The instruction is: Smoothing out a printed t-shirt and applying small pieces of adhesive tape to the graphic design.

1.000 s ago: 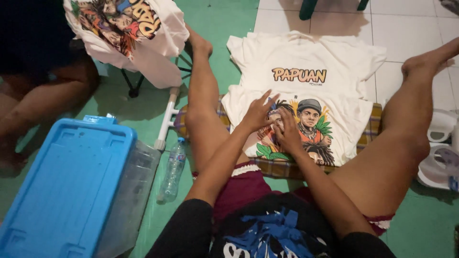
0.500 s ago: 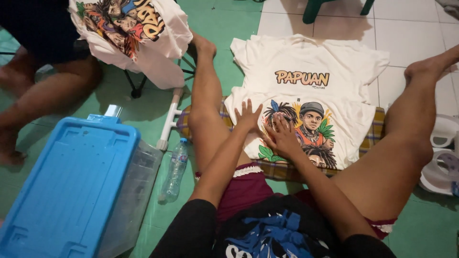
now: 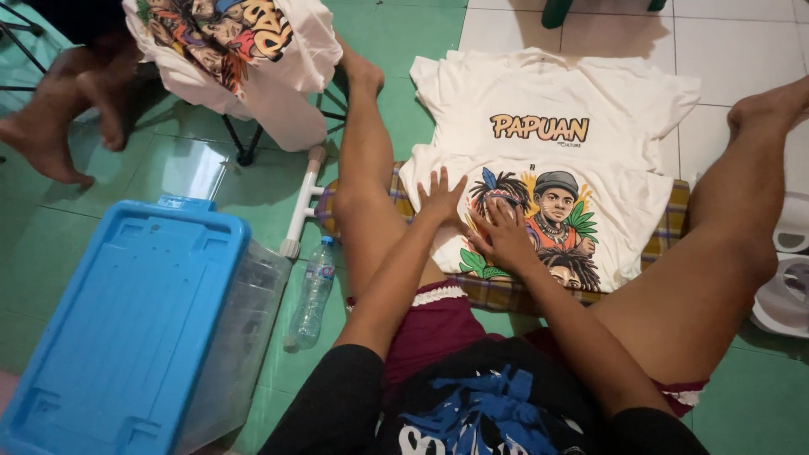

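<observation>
While both hands (image 3: 476, 221) press the shirt (image 3: 624, 181), a bottle (image 3: 312, 293) lies beside a bin (image 3: 126, 324).

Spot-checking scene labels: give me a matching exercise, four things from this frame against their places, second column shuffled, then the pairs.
Things:
1. storage box lid
2. plastic bottle
3. right hand
4. checked cloth

Places:
A. flat on the T-shirt's printed picture
B. under the cream T-shirt
C. lying on the green floor beside the clear box
D. on top of the clear box, lower left

Pairs: 1-D, 2-C, 3-A, 4-B
</observation>
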